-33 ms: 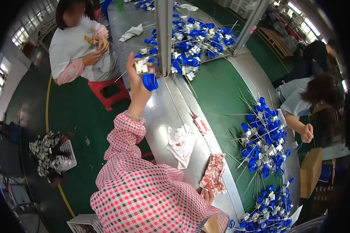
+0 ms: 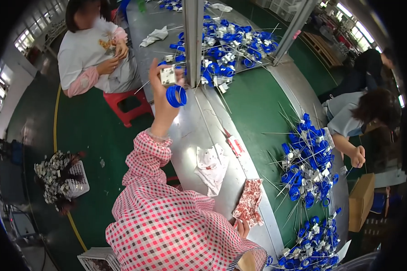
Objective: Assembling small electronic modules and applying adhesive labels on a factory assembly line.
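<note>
My left hand (image 2: 163,100) is raised over the metal table edge, its fingers closed around a small white block with a blue coil (image 2: 176,96). The block's pale, square face shows between thumb and fingers, and the coil hangs below it against the palm. A thin metal rod sticks out to the left of that hand. Lower down, my right hand (image 2: 243,227) pinches the near end of a red-and-white mottled cloth (image 2: 248,201) lying on the table. Only a few of its fingers show; my checkered sleeve hides the rest.
A white rag (image 2: 211,169) and a red-and-white tube (image 2: 234,145) lie on the metal table. Piles of blue-coiled parts (image 2: 307,158) cover stretches of the green belt. A metal post (image 2: 192,45) stands beside my left hand. One person sits at far left; others work at right.
The block in my left hand has turned slightly, so more of its face and the coil's open loops show. My right hand stays on the cloth.
</note>
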